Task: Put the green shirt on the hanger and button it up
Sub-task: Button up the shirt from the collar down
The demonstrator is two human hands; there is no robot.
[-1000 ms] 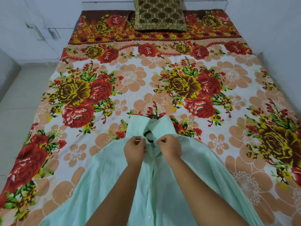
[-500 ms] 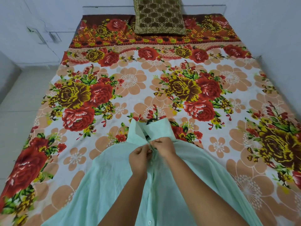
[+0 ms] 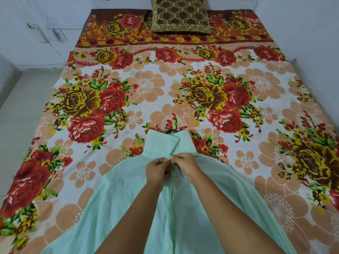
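Floral bed (image 3: 183,92) fills frame; green shirt (image 3: 128,198) lies front up at 6 o'clock, collar toward 12. Left hand (image 3: 158,170) and right hand (image 3: 187,165) each pinch a placket edge just under the collar: top-button step, I judge (button itself hidden). Hanger (image 3: 169,131) hook peeks out at collar's 12. Next: push it through, then work down toward lower button (image 3: 167,246) at 6

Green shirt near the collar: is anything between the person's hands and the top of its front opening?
Nothing visible is. The left hand and the right hand both pinch the front edges of the green shirt just below the collar, so they are in direct contact with the cloth.
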